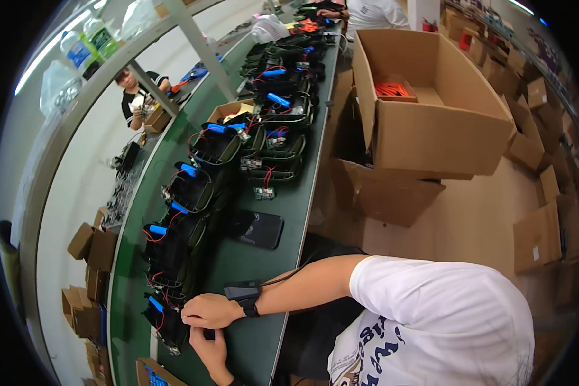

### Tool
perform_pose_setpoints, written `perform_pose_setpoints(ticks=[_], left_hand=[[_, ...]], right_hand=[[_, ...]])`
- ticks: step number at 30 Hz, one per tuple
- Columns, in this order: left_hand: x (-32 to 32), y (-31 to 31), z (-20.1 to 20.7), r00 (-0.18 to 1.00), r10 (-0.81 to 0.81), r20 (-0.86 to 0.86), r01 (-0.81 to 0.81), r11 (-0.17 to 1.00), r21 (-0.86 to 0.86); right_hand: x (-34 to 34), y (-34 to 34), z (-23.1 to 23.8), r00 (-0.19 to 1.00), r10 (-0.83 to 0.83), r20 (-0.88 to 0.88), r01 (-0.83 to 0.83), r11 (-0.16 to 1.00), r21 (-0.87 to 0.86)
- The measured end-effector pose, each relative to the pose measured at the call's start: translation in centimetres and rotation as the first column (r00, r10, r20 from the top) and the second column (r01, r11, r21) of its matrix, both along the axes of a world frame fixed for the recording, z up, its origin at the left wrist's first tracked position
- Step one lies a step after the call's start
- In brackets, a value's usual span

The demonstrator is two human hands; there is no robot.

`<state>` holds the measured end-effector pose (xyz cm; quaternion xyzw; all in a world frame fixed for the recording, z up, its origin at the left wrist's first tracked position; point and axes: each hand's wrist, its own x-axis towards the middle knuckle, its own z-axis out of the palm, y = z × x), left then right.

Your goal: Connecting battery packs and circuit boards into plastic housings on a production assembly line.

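Near left on the desk (254, 344), the case (171, 329) lies just beside my right hand (212, 311), left hand (211, 355) nearer. Grip: fingers curled, hold hidden — I cannot tell. Risk: a tug snagging red wires (161, 318), loosening the battery (156, 303).

head fisheye looks down over hands (213, 311) and green workbench (254, 341)

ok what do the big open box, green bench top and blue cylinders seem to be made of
Big open box: cardboard, matte brown with thin folded panels. Green bench top: perhaps a rubber or vinyl mat, smooth with a dull sheen. Blue cylinders: probably plastic-wrapped, being evenly bright blue; what's inside doesn't show.
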<state>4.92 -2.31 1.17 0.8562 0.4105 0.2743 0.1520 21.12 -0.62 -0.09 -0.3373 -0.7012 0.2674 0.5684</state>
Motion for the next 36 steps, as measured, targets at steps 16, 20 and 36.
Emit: perform_pose_setpoints(ticks=[16, 20, 36], left_hand=[[-0.2, -1.0, 0.7, 0.997, 0.000, 0.072, 0.001, 1.000, -0.007], [-0.9, -0.6, 0.0, 0.999, 0.009, 0.053, -0.008, 1.000, -0.012], [-1.8, 0.7, -1.7, 1.000, 0.016, 0.023, -0.017, 0.999, 0.046]], right_hand=[[-0.1, -0.5, 0.0, 1.000, 0.010, -0.005, -0.009, 0.999, 0.044], [-0.7, -0.3, -0.9, 0.999, 0.007, 0.039, -0.008, 0.999, 0.038], [-0.9, -0.3, -1.7, 0.950, -0.135, 0.280, 0.069, 0.970, 0.234]])
